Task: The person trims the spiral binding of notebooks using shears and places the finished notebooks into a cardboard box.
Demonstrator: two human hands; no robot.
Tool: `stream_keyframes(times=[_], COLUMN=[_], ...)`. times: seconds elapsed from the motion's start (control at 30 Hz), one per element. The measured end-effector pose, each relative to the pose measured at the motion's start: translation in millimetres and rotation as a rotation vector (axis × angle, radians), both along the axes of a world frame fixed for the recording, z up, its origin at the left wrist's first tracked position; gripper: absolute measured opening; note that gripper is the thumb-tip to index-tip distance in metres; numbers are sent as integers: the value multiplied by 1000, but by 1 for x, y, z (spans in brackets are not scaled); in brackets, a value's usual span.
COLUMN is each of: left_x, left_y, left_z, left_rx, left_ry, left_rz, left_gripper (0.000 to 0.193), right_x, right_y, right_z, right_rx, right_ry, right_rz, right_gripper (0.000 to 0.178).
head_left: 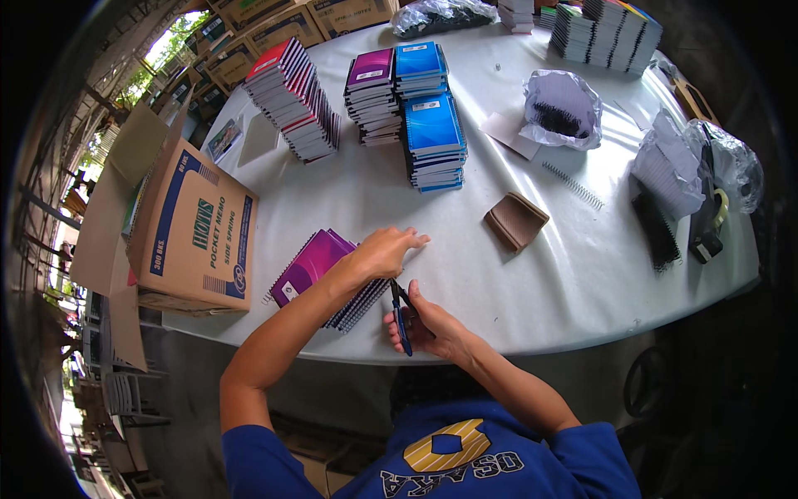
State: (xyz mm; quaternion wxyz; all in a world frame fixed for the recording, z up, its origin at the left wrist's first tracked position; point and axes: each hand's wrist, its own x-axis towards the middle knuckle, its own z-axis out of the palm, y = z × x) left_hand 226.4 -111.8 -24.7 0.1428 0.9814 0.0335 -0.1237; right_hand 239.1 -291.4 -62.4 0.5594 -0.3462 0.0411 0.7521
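In my right hand [436, 328] is a pair of pliers [400, 320] with blue and black handles, its jaws pointing away from me. The jaws meet the right side of a small pile of purple spiral notebooks [312, 262], close beneath my left hand [384, 252]. That hand bends over the pile's far right corner, its fingers curled on a notebook there and one fingertip stretched to the right. My left forearm crosses over the pile and covers part of it. Rows of coil binding show along the pile's near right edge. The exact spot where the jaws bite is hidden.
An open cardboard box [199, 229] stands left. Beyond are red notebooks [293, 100], purple ones [371, 96] and blue ones [434, 133]. A brown cardboard piece [515, 221], a loose coil [573, 185], a plastic bag of coils [562, 112] and a tape dispenser [709, 224] lie right.
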Motion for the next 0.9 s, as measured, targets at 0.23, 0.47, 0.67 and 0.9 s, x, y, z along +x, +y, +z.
stream_keyframes(times=[0.23, 0.47, 0.67, 0.9], left_x=[5, 2, -5, 3], left_y=[-10, -25, -15, -27], left_z=[12, 14, 2, 15], left_rx=[36, 10, -43, -41], left_ry=[63, 74, 16, 15], left_rz=[43, 14, 19, 15], left_gripper=[86, 82, 81, 79], right_x=[6, 6, 0, 12], right_y=[6, 2, 4, 9], right_z=[-9, -14, -7, -46], right_rx=[-2, 31, -37, 155], right_ry=[75, 54, 109, 276], right_rz=[2, 2, -10, -27], right_gripper=[78, 75, 79, 71])
